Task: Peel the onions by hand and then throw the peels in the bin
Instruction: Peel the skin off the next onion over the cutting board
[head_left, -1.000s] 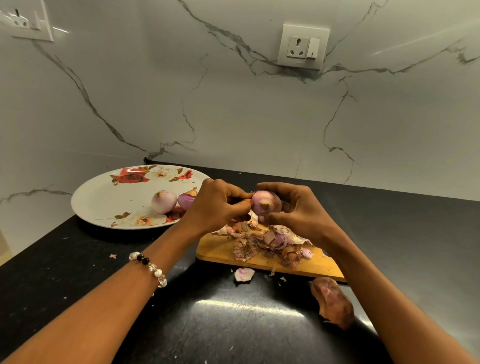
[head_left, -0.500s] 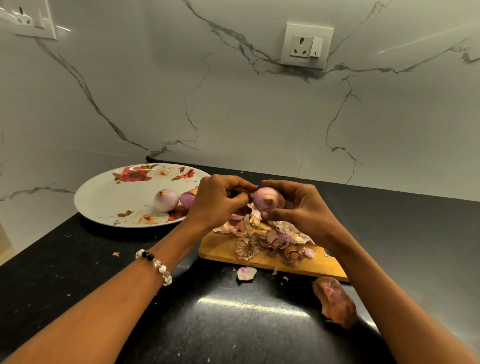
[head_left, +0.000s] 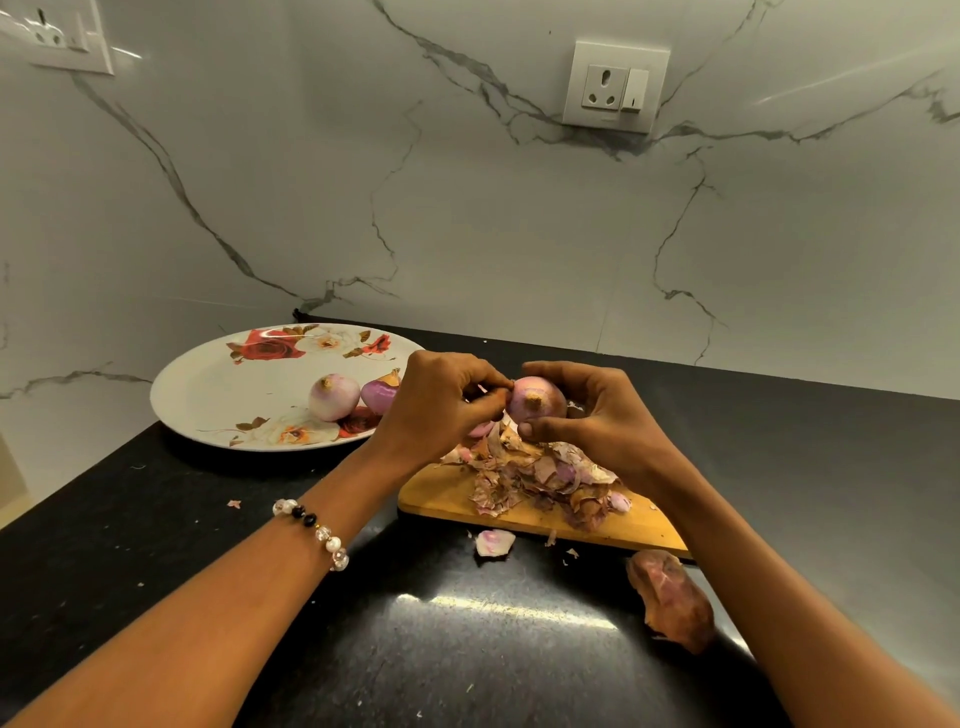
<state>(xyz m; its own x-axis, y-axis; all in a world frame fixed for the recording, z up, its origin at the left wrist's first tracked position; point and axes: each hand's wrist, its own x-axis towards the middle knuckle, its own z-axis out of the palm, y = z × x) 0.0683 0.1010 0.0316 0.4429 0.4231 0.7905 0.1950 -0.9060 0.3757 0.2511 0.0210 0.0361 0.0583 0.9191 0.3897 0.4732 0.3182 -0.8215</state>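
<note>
Little has moved: our right hand (head_left: 587, 410) still cradles the onion (head_left: 536, 399) above the cutting board (head_left: 447, 496), left hand (head_left: 441, 405) pinching skin at its side. Brittle skin may tear short, scattering flakes beyond the peel pile (head_left: 540, 480) onto the counter (head_left: 156, 519).

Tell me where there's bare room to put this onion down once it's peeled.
Free: the left half of the white floral plate, beside its two peeled onions, and the wooden board's near-left corner. Crowded: the board's middle, under the heap of dry peels.
</note>
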